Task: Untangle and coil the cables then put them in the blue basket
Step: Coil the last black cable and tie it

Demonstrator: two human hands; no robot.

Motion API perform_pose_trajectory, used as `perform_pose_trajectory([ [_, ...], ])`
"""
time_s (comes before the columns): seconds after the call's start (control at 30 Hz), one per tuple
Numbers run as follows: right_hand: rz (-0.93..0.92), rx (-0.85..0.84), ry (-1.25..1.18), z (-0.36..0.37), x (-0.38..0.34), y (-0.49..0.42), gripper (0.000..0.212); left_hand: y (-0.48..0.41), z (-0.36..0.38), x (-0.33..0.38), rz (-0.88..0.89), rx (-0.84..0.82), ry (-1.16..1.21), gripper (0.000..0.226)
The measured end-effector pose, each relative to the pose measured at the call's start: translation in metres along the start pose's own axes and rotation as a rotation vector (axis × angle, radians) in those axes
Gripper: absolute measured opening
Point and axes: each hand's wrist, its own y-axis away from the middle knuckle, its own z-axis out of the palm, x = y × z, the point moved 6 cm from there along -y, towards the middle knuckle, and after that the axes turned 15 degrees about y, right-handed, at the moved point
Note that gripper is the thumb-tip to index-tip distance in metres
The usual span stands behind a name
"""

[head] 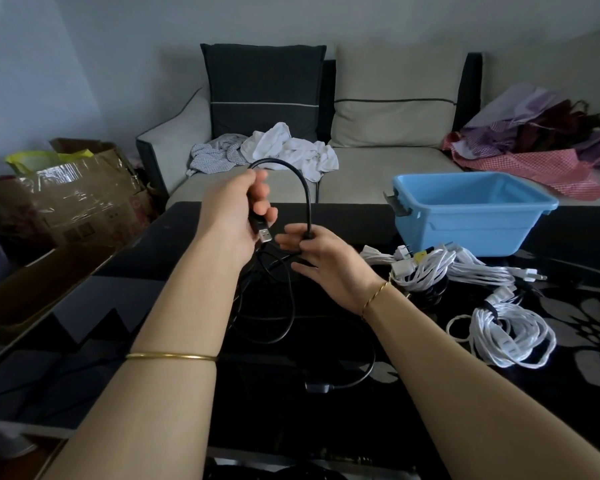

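My left hand (234, 211) grips the USB-plug end of a black cable (302, 183), plug pointing down toward me. The cable arches up and over to my right hand (321, 259), whose fingers pinch it just below the arch. The rest of the black cable hangs and loops loosely on the dark table, ending in a small black connector near the front edge. The blue basket (465, 216) stands at the table's back right; no cables show inside it. A tangle of white cables (440, 268) lies in front of it, and a coiled white bundle (510, 334) lies nearer me.
The dark glass table (118, 306) has a flower pattern on the right. Cardboard boxes (73, 202) stand to the left. A sofa (378, 157) behind the table holds cushions, crumpled white cloth (288, 148) and red-checked fabric (534, 157).
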Motion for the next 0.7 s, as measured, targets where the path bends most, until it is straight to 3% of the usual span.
perform_pose_trajectory([
  [0.13,-0.063,0.137,0.117,-0.001,0.005,-0.003,0.013,0.005,0.008,-0.004,-0.222,-0.149,0.481,0.024],
  [0.23,-0.046,0.093,-0.007,0.001,0.003,-0.003,0.018,0.004,0.015,0.000,-0.213,-0.274,0.596,0.025],
  [0.33,0.005,0.002,-0.045,0.006,-0.001,-0.003,0.027,-0.003,0.012,0.003,-0.115,-0.275,0.550,0.020],
  [0.43,0.046,-0.094,-0.103,0.012,-0.007,-0.001,0.035,-0.008,0.004,0.004,0.036,-0.261,0.310,0.008],
  [0.53,0.123,-0.183,-0.121,0.018,-0.007,0.002,0.028,-0.007,0.006,0.006,0.143,-0.246,0.129,0.025],
  [0.63,0.176,-0.277,0.087,0.023,0.005,0.007,0.002,-0.006,0.008,0.012,0.228,-0.210,0.047,0.032],
  [0.7,0.235,-0.336,0.215,0.026,0.017,0.010,0.012,-0.008,0.009,0.018,0.302,-0.219,-0.047,0.030],
])
